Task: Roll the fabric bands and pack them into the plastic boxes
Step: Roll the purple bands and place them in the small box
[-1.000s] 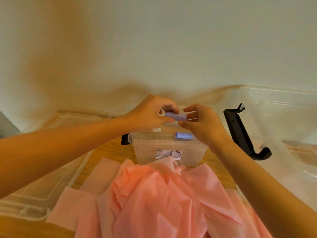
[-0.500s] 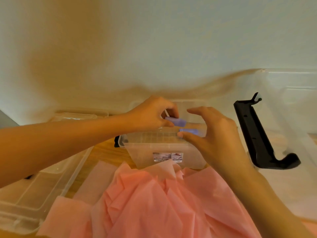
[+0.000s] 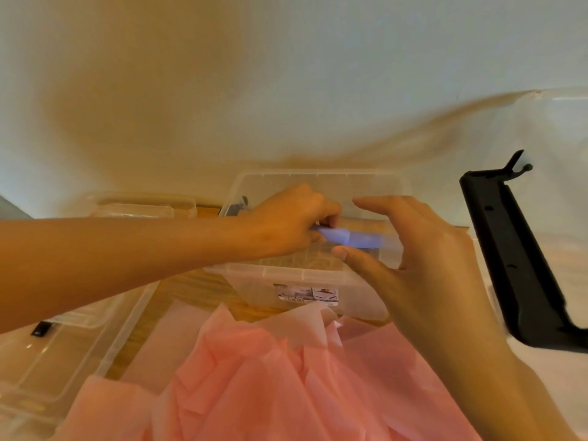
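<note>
Item: packing of rolled bands, in progress.

- Left hand (image 3: 292,218): fingertips pinched on a purple roll (image 3: 334,234), held low inside the small clear box (image 3: 286,272), near its far side.
- Right hand (image 3: 423,259): fingers spread and relaxed, holding nothing, poised over the same box just beside the roll.
- Progress: this roll is wound and about to be set down. A darker purple length (image 3: 372,242) runs on from it, probably a roll already packed, though blur prevents certainty.
- Remaining: a loose heap of pink fabric (image 3: 270,383) on the table (image 3: 191,291), none of it rolled.
- Surroundings: a shallow clear tray (image 3: 63,351) at left, and a large clear bin (image 3: 560,186) with a black handle (image 3: 509,249) at right.
- Obstructions: the pink heap crowds the box's near wall; its opening is free.
</note>
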A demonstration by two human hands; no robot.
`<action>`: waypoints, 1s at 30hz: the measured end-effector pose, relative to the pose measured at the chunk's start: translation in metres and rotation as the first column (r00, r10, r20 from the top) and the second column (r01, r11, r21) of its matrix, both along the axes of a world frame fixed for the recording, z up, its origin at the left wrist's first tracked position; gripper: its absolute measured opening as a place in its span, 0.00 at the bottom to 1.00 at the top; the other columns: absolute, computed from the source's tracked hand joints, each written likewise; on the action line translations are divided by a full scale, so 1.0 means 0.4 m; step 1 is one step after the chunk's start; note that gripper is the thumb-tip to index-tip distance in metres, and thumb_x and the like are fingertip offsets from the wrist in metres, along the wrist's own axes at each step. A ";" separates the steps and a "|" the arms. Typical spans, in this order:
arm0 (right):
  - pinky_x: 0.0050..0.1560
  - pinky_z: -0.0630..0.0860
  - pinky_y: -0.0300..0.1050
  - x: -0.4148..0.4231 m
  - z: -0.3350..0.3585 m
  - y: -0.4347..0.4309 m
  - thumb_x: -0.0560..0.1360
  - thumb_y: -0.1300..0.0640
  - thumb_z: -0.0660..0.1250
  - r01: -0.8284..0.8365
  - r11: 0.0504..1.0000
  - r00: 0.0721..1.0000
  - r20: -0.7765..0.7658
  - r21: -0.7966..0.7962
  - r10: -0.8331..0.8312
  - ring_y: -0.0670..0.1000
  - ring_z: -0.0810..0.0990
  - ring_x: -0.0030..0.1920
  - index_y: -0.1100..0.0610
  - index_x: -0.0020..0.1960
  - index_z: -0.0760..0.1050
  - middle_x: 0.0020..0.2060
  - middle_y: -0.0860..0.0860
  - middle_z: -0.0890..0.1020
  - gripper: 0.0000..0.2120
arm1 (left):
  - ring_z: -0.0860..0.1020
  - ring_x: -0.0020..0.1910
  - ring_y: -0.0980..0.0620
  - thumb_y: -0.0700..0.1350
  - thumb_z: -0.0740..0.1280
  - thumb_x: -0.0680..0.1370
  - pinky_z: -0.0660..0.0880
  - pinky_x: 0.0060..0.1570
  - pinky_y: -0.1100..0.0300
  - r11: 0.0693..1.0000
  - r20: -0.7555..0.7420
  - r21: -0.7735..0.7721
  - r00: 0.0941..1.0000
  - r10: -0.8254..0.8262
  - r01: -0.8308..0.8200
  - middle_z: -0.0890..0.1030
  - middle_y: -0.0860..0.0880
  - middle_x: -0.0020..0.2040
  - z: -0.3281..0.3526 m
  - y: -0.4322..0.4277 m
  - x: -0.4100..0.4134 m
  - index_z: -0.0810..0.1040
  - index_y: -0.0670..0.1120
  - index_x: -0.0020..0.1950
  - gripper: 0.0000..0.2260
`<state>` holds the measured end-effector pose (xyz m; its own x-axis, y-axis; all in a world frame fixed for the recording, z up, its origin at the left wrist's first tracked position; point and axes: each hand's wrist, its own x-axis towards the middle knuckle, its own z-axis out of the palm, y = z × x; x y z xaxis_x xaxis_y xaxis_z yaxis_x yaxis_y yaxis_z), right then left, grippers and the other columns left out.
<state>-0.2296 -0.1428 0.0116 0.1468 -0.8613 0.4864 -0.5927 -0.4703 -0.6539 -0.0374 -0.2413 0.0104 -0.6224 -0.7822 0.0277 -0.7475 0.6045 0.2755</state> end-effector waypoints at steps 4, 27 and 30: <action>0.45 0.67 0.31 -0.001 -0.004 0.000 0.72 0.50 0.77 0.000 1.000 1.000 0.002 0.013 0.000 0.48 0.78 0.51 0.55 0.64 0.79 0.55 0.49 0.83 0.23 | 0.79 0.38 0.50 0.47 0.67 0.75 0.75 0.37 0.52 0.998 0.031 0.068 0.999 -0.008 0.006 0.83 0.48 0.40 -0.016 -0.005 0.006 0.82 0.45 0.46 0.07; 0.42 0.68 0.29 0.000 -0.004 -0.008 0.74 0.44 0.74 -0.002 1.000 1.000 -0.013 0.008 0.002 0.45 0.76 0.49 0.53 0.63 0.80 0.52 0.47 0.82 0.22 | 0.66 0.31 0.54 0.36 0.67 0.76 0.60 0.32 0.58 0.995 0.125 -0.029 0.988 -0.087 0.091 0.74 0.51 0.36 -0.032 -0.010 0.003 0.68 0.52 0.42 0.13; 0.49 0.72 0.26 0.003 -0.005 -0.012 0.72 0.44 0.71 -0.007 1.000 1.000 0.009 -0.013 0.007 0.41 0.74 0.49 0.54 0.61 0.80 0.51 0.49 0.83 0.22 | 0.66 0.35 0.50 0.43 0.64 0.80 0.55 0.29 0.59 0.975 0.254 -0.162 0.961 -0.106 0.150 0.76 0.49 0.40 -0.031 -0.008 0.004 0.69 0.51 0.46 0.06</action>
<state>-0.2283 -0.1476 0.0094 0.1482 -0.8538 0.4991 -0.5834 -0.4830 -0.6530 -0.0360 -0.2445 -0.0021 -0.7223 -0.6916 -0.0049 -0.6913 0.7222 -0.0248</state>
